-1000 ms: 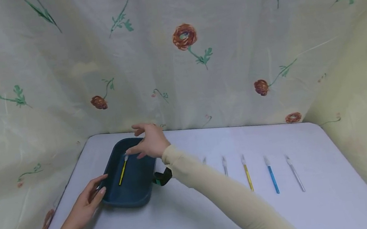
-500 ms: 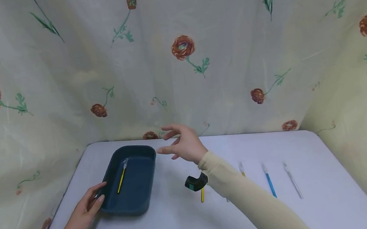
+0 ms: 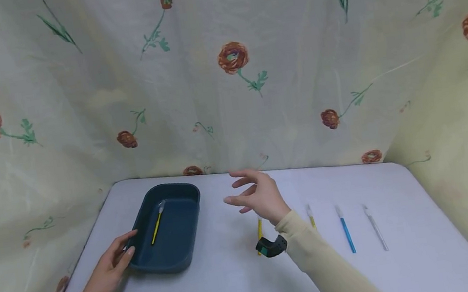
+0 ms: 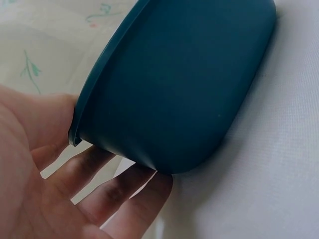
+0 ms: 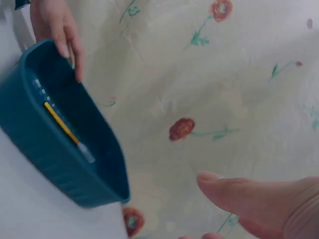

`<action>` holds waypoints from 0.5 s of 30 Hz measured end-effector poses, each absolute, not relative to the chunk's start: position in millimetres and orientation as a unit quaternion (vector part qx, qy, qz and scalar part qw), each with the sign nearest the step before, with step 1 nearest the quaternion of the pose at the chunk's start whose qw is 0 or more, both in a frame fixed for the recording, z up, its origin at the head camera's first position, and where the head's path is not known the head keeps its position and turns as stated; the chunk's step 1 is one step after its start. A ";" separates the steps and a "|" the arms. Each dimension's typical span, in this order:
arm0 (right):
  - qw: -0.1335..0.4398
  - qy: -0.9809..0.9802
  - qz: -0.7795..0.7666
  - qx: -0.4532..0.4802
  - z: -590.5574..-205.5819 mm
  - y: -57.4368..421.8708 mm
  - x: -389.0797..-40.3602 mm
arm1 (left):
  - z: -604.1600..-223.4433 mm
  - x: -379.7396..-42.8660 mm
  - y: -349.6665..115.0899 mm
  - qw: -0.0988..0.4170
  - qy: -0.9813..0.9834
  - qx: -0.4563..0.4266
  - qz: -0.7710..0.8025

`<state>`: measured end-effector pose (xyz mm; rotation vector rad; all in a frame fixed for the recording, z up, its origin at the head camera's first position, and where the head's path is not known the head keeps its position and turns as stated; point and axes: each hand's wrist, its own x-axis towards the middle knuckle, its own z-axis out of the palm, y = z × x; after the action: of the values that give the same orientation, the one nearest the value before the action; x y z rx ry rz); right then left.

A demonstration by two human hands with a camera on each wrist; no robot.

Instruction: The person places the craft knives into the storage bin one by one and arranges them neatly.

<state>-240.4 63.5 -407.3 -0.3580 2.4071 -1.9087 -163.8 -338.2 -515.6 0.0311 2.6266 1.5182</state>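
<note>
Broadly, a flowered curtain (image 3: 282, 104) is hung behind a white-covered bench (image 3: 232, 291), on which a dark blue tray (image 3: 179, 228) is set toward the left. The tray is gripped at its left side by the left hand (image 3: 109, 268), whose fingers are spread against the outer wall. The right hand (image 3: 260, 195) is raised above the bench, thumb and fingers parted, nothing held. Inside the tray a slim yellow tool (image 3: 156, 227) is laid; below the right hand a second yellow tool (image 3: 260, 229) is partly hidden; rightward a third yellow tool (image 3: 312, 220), a blue tool (image 3: 348, 237) and a silver tool (image 3: 377, 229) are laid out.
</note>
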 end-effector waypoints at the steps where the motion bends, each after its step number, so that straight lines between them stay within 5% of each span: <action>1: 0.023 0.775 -0.622 -0.109 -412.0 66.2 -239.9 | -516.2 -163.8 -337.9 0.055 0.864 0.010 0.500; 15: 0.016 0.779 -0.624 -0.061 -474.9 109.5 -241.0 | -515.9 -164.2 -338.9 0.061 0.869 0.009 0.491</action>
<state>-241.0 109.5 -474.9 -0.1909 2.4226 -1.9398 -164.2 -338.9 -515.9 0.0276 2.6289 1.4839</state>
